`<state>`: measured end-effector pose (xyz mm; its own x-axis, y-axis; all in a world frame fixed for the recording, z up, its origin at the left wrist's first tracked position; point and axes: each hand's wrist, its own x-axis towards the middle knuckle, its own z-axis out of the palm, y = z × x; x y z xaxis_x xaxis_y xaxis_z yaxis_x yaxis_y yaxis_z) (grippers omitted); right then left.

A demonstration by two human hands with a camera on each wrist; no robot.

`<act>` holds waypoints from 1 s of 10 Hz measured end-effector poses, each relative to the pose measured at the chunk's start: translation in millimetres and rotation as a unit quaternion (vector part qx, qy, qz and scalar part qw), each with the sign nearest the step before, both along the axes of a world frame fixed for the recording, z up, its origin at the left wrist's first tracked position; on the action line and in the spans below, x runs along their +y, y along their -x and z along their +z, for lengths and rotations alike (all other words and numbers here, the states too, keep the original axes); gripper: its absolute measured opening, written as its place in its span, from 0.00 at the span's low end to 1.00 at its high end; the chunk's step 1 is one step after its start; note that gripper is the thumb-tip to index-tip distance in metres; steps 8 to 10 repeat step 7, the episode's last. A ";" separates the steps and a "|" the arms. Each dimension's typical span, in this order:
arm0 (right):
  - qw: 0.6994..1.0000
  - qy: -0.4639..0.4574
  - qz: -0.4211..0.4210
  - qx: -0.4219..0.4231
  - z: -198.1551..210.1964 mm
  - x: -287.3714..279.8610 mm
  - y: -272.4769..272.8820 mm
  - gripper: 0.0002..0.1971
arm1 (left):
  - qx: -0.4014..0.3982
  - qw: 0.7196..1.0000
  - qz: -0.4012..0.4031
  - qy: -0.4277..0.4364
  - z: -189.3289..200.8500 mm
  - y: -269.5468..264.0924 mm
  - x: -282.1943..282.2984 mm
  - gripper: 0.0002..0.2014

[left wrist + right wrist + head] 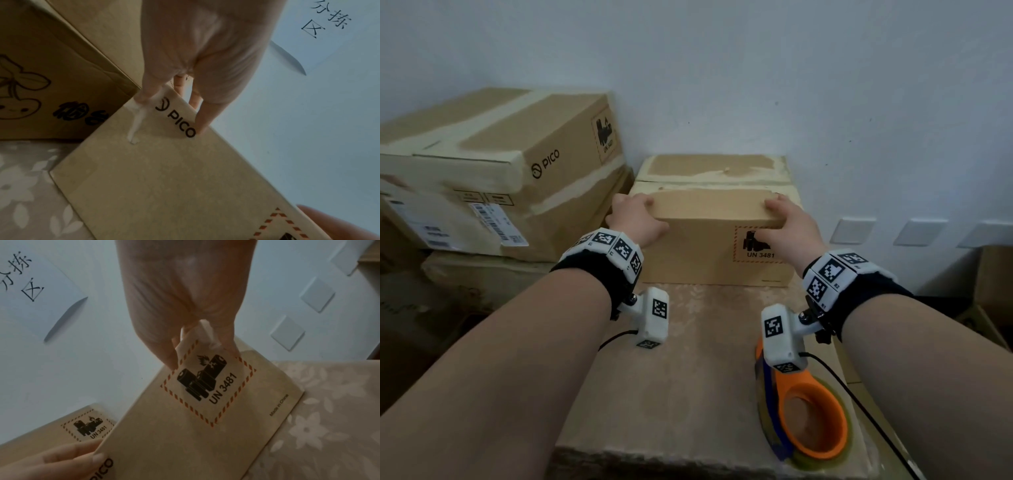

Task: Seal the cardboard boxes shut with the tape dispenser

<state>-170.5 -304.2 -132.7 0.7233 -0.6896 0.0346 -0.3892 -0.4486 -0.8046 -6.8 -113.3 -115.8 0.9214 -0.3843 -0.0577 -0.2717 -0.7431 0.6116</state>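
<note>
A small brown cardboard box with a UN 3481 label stands at the far side of the flower-patterned surface, close to the wall. My left hand grips its upper left corner, fingers over the top and thumb on the front face. My right hand grips the upper right corner the same way. In the left wrist view the thumb presses beside the PICO print. The right wrist view shows the box tilted. The orange and blue tape dispenser lies untouched at the near right.
A taped PICO box tops a stack of cartons at the left, close to my left hand. Another carton top with torn tape marks sits behind the held box. Wall plates and more cartons are at the right.
</note>
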 end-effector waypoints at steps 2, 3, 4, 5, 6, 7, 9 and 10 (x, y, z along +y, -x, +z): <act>0.999 0.028 -0.002 0.025 0.1 -3.5 -5.3 0.29 | -0.034 0.999 -0.008 -0.031 1.0 2.1 -2.9 0.30; 0.998 0.037 0.014 0.040 1.4 -4.3 -2.4 0.29 | -0.060 0.993 -0.033 -0.099 6.9 1.7 -2.5 0.27; 0.998 0.035 0.013 0.043 3.9 -4.1 2.0 0.29 | -0.067 0.981 -0.059 -0.171 15.3 4.7 -1.5 0.27; 1.000 0.002 -0.017 0.019 6.0 -0.9 7.5 0.29 | -0.065 0.974 -0.095 -0.195 17.4 4.7 1.1 0.27; 0.999 -0.023 -0.032 -0.004 9.1 5.8 16.2 0.29 | -0.048 0.976 -0.110 -0.180 26.9 15.8 9.8 0.29; 0.999 -0.028 -0.035 -0.008 18.8 11.3 24.5 0.29 | -0.046 0.985 -0.094 -0.140 39.4 27.9 16.3 0.31; 0.999 -0.028 -0.035 -0.008 18.8 11.3 24.5 0.29 | -0.046 0.985 -0.094 -0.140 39.4 27.9 16.3 0.31; 0.999 -0.028 -0.035 -0.008 18.8 11.3 24.5 0.29 | -0.046 0.985 -0.094 -0.140 39.4 27.9 16.3 0.31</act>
